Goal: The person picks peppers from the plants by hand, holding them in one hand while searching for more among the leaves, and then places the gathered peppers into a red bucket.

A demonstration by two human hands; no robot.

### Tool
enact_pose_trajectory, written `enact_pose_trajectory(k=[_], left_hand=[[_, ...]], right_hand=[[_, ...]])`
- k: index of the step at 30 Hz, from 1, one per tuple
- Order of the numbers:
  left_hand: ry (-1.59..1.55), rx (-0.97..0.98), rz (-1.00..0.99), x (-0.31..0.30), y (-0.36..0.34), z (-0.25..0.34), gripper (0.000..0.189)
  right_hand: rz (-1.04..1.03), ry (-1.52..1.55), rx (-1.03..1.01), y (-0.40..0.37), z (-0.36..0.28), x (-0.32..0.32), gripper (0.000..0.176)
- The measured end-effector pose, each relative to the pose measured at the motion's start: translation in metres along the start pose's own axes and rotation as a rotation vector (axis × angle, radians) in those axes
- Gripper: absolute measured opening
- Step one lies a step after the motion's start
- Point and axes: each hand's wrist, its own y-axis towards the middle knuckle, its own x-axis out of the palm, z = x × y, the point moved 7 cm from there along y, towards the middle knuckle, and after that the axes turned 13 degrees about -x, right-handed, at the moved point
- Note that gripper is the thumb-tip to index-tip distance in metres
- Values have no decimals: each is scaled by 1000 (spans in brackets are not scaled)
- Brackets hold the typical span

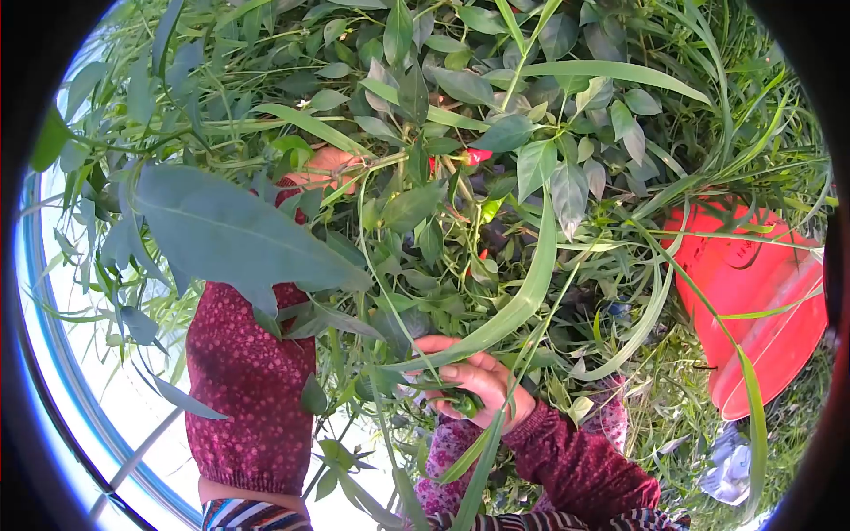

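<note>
Among the leaves at the upper left, my left hand [329,168] closes round a plant stem [381,163]; leaves hide part of the fingers. Lower down, near the middle, my right hand [474,376] has its fingers curled round a green pepper [465,404], which shows below the fingers. Between the two hands are pepper plants with a red pepper [478,157] just right of the left hand and a smaller red one [482,255] farther down. A large leaf [239,230] hangs in front of my left forearm.
A red bucket [748,292] lies tilted in the grass at the right. Pale crumpled plastic [730,469] is below it. Long grass blades [531,296] cross in front of the plants. A curved rim and a bright surface run along the left edge.
</note>
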Motion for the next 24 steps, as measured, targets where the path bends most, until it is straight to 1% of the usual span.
enact_pose_trajectory(k=[2, 3, 4, 7, 9, 10, 13, 14, 16, 17, 20, 22, 23, 24], left_hand=[[33, -12, -8, 7, -11, 0, 40], [56, -9, -11, 16, -20, 0, 40], [69, -11, -19, 23, -25, -2, 41], [82, -16, -53, 37, -27, -7, 41], [93, -27, -71, 47, -31, -10, 41], [96, -40, -84, 51, -33, -13, 41], [119, -65, -99, 63, -42, -21, 42], [128, -73, -104, 59, -44, -25, 42], [131, -91, -143, 53, -44, -29, 42], [136, -105, -176, 53, -38, -34, 42], [172, -173, -247, 46, -43, -37, 43], [211, -211, -288, 50, -51, -44, 43], [243, -225, -286, 58, -54, -40, 43], [248, -239, -120, 79, -68, -24, 44]], right_hand=[[-3, -4, 0, 0, 3, -2, 38], [27, -9, 17, 0, 4, -5, 38], [36, 6, -22, -1, 3, -3, 39], [35, 24, -2, -1, 7, -7, 41], [80, 41, -12, 1, 9, -12, 44], [76, 42, -8, 1, 10, -12, 44], [-39, 52, -67, 2, 6, -6, 41], [-28, 49, -77, 4, 4, -3, 41], [50, -11, 0, -1, 2, -1, 40], [53, 5, 16, -2, 2, -2, 42], [1, -10, -46, 1, 6, -8, 39], [27, -11, -37, -1, 5, -9, 39], [24, -15, -18, -1, 4, -8, 38], [32, -12, -33, -1, 4, -11, 38]])
